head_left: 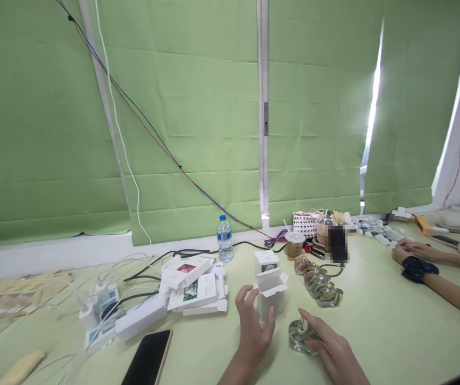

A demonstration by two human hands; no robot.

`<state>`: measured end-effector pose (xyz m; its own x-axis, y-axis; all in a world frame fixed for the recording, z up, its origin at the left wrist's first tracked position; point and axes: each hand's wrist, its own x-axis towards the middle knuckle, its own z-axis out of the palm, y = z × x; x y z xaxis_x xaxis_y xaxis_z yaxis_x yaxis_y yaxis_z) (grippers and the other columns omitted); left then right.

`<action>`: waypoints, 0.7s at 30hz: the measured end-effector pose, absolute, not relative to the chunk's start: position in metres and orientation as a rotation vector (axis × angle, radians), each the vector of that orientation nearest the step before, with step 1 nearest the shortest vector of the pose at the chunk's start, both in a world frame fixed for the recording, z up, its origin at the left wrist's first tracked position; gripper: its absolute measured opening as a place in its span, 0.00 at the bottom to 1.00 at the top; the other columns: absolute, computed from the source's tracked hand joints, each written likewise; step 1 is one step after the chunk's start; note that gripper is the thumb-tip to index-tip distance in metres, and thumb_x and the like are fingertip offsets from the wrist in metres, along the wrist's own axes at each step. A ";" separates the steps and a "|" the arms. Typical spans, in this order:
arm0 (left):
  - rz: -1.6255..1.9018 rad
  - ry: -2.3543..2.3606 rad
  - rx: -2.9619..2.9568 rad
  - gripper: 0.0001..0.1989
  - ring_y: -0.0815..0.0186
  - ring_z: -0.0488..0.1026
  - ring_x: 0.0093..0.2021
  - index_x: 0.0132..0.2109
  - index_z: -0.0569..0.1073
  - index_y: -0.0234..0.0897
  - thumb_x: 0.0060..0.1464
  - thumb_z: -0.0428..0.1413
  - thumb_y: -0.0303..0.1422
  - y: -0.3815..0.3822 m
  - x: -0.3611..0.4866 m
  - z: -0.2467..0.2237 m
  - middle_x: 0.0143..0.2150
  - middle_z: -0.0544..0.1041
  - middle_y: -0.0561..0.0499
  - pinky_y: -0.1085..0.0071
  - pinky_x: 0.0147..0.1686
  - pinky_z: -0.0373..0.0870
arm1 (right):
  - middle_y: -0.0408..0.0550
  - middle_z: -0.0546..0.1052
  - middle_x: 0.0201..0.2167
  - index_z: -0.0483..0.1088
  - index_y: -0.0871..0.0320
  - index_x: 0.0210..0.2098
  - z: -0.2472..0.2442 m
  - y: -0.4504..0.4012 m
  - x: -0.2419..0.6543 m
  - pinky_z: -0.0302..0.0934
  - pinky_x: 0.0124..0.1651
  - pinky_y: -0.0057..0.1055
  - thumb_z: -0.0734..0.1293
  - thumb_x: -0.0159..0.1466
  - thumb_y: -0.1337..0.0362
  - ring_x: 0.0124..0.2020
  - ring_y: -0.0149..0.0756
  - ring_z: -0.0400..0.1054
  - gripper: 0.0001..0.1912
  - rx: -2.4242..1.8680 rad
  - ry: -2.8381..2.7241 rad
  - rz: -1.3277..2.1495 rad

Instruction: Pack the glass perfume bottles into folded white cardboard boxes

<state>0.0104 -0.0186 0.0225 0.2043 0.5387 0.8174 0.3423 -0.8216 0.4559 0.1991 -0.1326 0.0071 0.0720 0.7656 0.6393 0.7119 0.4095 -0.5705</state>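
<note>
An opened white box [272, 300] stands upright with its flaps up, and my left hand [253, 326] is at its near left side, fingers spread and curved around it. Whether those fingers touch the box is hard to tell. To the right, my right hand [330, 342] has its fingers on a round clear glass bottle [299, 337] that rests on the table. Behind the open box is another white box [266, 262] with a flower picture. Several similar glass bottles [321, 284] form a row beyond my right hand.
Flattened white cartons [198, 289] lie at left, beside a power strip [101, 337] with cables and a phone [147, 358]. A water bottle [225, 243] and drink cups [294, 247] stand at the back. Another person's hands [412, 252] are at the right.
</note>
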 end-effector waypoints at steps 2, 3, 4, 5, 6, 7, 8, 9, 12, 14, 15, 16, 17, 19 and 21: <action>1.584 0.908 2.213 0.24 0.49 0.56 0.62 0.56 0.57 0.44 0.55 0.56 0.31 -0.013 0.007 0.026 0.59 0.55 0.40 0.45 0.58 0.56 | 0.47 0.79 0.46 0.65 0.49 0.59 0.003 -0.130 0.201 0.68 0.46 0.23 0.61 0.64 0.67 0.46 0.34 0.75 0.24 -1.298 -1.643 0.064; 1.523 0.901 2.178 0.24 0.48 0.53 0.64 0.55 0.58 0.45 0.53 0.58 0.32 -0.012 0.006 0.028 0.61 0.54 0.41 0.44 0.59 0.54 | 0.47 0.79 0.46 0.66 0.49 0.58 0.001 -0.128 0.202 0.69 0.46 0.23 0.61 0.64 0.66 0.46 0.34 0.75 0.23 -1.295 -1.630 0.074; 1.464 0.884 2.133 0.25 0.48 0.52 0.65 0.55 0.60 0.45 0.51 0.60 0.32 -0.011 0.006 0.029 0.63 0.54 0.42 0.45 0.61 0.52 | 0.47 0.79 0.46 0.67 0.50 0.57 0.000 -0.126 0.204 0.69 0.46 0.24 0.62 0.64 0.65 0.46 0.36 0.75 0.22 -1.293 -1.606 0.085; 1.409 0.857 2.072 0.26 0.49 0.51 0.65 0.55 0.61 0.45 0.50 0.60 0.31 -0.011 0.007 0.029 0.64 0.54 0.42 0.46 0.62 0.51 | 0.48 0.79 0.48 0.67 0.50 0.57 0.001 -0.122 0.205 0.70 0.46 0.26 0.63 0.63 0.65 0.46 0.37 0.75 0.22 -1.290 -1.572 0.098; 1.360 0.823 1.995 0.27 0.50 0.53 0.65 0.55 0.62 0.44 0.49 0.60 0.30 -0.011 0.008 0.030 0.64 0.56 0.43 0.48 0.62 0.52 | 0.49 0.78 0.49 0.68 0.51 0.56 0.003 -0.117 0.206 0.70 0.47 0.28 0.63 0.63 0.64 0.47 0.38 0.75 0.21 -1.280 -1.526 0.102; 1.316 0.791 1.905 0.27 0.52 0.56 0.64 0.57 0.62 0.43 0.50 0.59 0.29 -0.010 0.009 0.030 0.63 0.59 0.43 0.51 0.61 0.54 | 0.49 0.77 0.51 0.68 0.51 0.56 0.008 -0.111 0.208 0.70 0.48 0.29 0.64 0.63 0.63 0.47 0.39 0.75 0.21 -1.262 -1.470 0.101; 1.274 0.764 1.814 0.28 0.53 0.61 0.61 0.58 0.62 0.42 0.50 0.57 0.27 -0.010 0.010 0.030 0.62 0.62 0.43 0.54 0.60 0.58 | 0.50 0.76 0.52 0.67 0.51 0.56 0.014 -0.104 0.209 0.70 0.48 0.31 0.65 0.63 0.62 0.47 0.40 0.75 0.21 -1.232 -1.412 0.098; 1.237 0.747 1.735 0.28 0.55 0.65 0.57 0.59 0.61 0.42 0.51 0.56 0.26 -0.009 0.011 0.030 0.61 0.64 0.44 0.56 0.57 0.61 | 0.51 0.75 0.53 0.66 0.52 0.56 0.023 -0.095 0.209 0.69 0.49 0.32 0.64 0.63 0.62 0.48 0.40 0.74 0.21 -1.195 -1.357 0.095; 1.171 0.750 1.612 0.32 0.58 0.69 0.53 0.61 0.62 0.43 0.47 0.53 0.22 -0.003 0.011 0.027 0.62 0.66 0.46 0.62 0.53 0.66 | 0.53 0.72 0.55 0.61 0.53 0.59 0.057 -0.066 0.209 0.68 0.52 0.36 0.62 0.65 0.62 0.52 0.41 0.71 0.23 -1.090 -1.295 0.130; 1.161 0.761 1.602 0.35 0.58 0.67 0.56 0.61 0.63 0.44 0.44 0.52 0.19 0.001 0.010 0.023 0.64 0.65 0.48 0.64 0.54 0.65 | 0.53 0.72 0.55 0.63 0.53 0.57 0.076 -0.047 0.206 0.66 0.53 0.36 0.61 0.65 0.62 0.52 0.40 0.70 0.20 -1.072 -1.376 0.128; 1.160 0.762 1.604 0.37 0.58 0.65 0.57 0.62 0.63 0.44 0.43 0.52 0.18 0.003 0.009 0.021 0.64 0.64 0.49 0.64 0.54 0.64 | 0.52 0.73 0.54 0.64 0.53 0.56 0.082 -0.039 0.203 0.66 0.54 0.35 0.61 0.65 0.63 0.52 0.40 0.70 0.19 -1.069 -1.441 0.117; 1.162 0.764 1.611 0.37 0.58 0.64 0.58 0.62 0.63 0.44 0.43 0.51 0.18 0.004 0.009 0.018 0.65 0.64 0.49 0.64 0.55 0.64 | 0.51 0.74 0.53 0.65 0.53 0.55 0.085 -0.033 0.201 0.66 0.54 0.35 0.61 0.65 0.64 0.52 0.40 0.70 0.18 -1.064 -1.512 0.100; 1.166 0.767 1.624 0.37 0.58 0.64 0.59 0.62 0.63 0.43 0.42 0.51 0.17 0.005 0.008 0.015 0.65 0.63 0.49 0.63 0.56 0.63 | 0.51 0.74 0.53 0.66 0.53 0.54 0.085 -0.028 0.198 0.66 0.54 0.34 0.60 0.65 0.65 0.52 0.40 0.70 0.18 -1.059 -1.580 0.082; 1.175 0.766 1.664 0.37 0.57 0.63 0.60 0.62 0.63 0.42 0.43 0.51 0.17 0.005 0.008 0.010 0.65 0.64 0.48 0.62 0.57 0.62 | 0.49 0.75 0.52 0.66 0.52 0.54 0.079 -0.023 0.192 0.65 0.54 0.33 0.59 0.64 0.68 0.52 0.40 0.70 0.19 -1.046 -1.672 0.045; 1.175 0.754 1.708 0.37 0.57 0.63 0.60 0.62 0.62 0.41 0.44 0.50 0.17 0.005 0.008 0.009 0.65 0.64 0.47 0.62 0.57 0.62 | 0.49 0.75 0.52 0.65 0.51 0.55 0.068 -0.024 0.190 0.65 0.53 0.32 0.59 0.65 0.69 0.54 0.40 0.69 0.20 -1.034 -1.711 0.033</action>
